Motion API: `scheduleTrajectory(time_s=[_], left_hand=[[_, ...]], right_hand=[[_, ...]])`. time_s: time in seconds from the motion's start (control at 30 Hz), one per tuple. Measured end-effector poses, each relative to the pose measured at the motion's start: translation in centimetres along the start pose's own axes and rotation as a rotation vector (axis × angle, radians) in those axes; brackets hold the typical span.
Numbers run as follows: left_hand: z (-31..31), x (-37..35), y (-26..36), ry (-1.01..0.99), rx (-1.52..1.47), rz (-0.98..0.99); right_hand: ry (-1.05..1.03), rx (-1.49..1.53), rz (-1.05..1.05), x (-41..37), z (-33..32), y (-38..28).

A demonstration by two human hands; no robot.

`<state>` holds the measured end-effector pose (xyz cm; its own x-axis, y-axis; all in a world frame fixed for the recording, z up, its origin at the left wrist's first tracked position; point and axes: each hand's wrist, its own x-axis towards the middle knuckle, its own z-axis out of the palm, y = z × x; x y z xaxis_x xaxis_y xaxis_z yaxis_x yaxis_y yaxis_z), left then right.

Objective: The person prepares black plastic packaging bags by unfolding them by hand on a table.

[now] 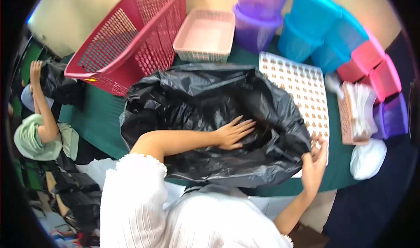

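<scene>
A large black plastic bag (pixel 197 79) lies spread with its mouth wide in front of me, its rim crumpled outward. Inside it, my left hand (pixel 235 133) rests on the plastic, fingers stretched and apart, holding nothing. At the bag's right edge, my right hand (pixel 314 163) pinches the rim between thumb and fingers. Whether anything lies under the black plastic cannot be seen. Just beyond the right side of the bag is a white sheet (pixel 306 90) with rows of small brown prints, partly covered by it.
A maroon perforated basket (pixel 151 42) and a pink tray (pixel 205 31) stand behind the bag. Purple bins (pixel 256 29), blue bins (pixel 302 34) and pink bins (pixel 385 77) line the back right. A peach basket (pixel 348 117) holds clear packets. At far left, another person (pixel 39 136) handles black plastic.
</scene>
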<state>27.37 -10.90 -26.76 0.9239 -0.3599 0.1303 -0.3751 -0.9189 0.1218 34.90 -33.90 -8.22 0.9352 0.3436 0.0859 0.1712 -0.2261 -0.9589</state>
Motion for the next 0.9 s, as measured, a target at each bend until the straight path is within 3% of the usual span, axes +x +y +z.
scheduleTrajectory(time_s=[0.03, 0.17, 0.3, 0.43, 0.6, 0.7, 0.77, 0.8, 0.83, 0.9], left_hand=[[0.4, -1.5, -0.6, 0.074, 0.010, -0.043], [0.4, -4.8, -2.6, -0.067, 0.017, -0.425], [-0.1, -4.5, -2.6, -0.092, -0.039, -0.426], [-0.3, -4.6, -2.8, -0.090, -0.089, -0.443], [-0.3, -4.5, -2.3, -0.080, 0.028, -0.456], [-1.6, -3.0, -1.3, -0.186, 0.037, -0.526], [-4.2, -1.1, 0.0, -0.783, 0.082, -0.603], [-9.2, 0.1, 1.8, -0.983, -0.139, -0.551], [-12.8, 0.0, 3.7, -0.975, -0.151, -0.568], [-18.2, -1.7, 7.0, -0.594, -0.475, -0.676]], right_hand=[[-0.016, -0.056, -0.048, -0.2, -0.4, 0.5], [-0.049, 0.034, 0.025, 0.0, -1.0, 0.8], [-0.047, 0.049, -0.071, -0.9, -0.9, 2.7], [-0.187, 0.053, 0.068, -1.6, -1.8, 3.2], [-0.170, 0.101, -0.035, -2.0, -1.3, 2.2], [-0.220, 0.116, -0.031, -1.7, -1.9, 2.6], [-0.278, 0.082, 0.001, -1.7, -2.6, 2.0], [-0.288, 0.092, -0.071, -1.9, -2.7, 1.9], [-0.297, 0.103, -0.142, -2.1, -2.9, 1.7], [-0.354, 0.018, -0.229, -2.1, -4.4, 2.4]])
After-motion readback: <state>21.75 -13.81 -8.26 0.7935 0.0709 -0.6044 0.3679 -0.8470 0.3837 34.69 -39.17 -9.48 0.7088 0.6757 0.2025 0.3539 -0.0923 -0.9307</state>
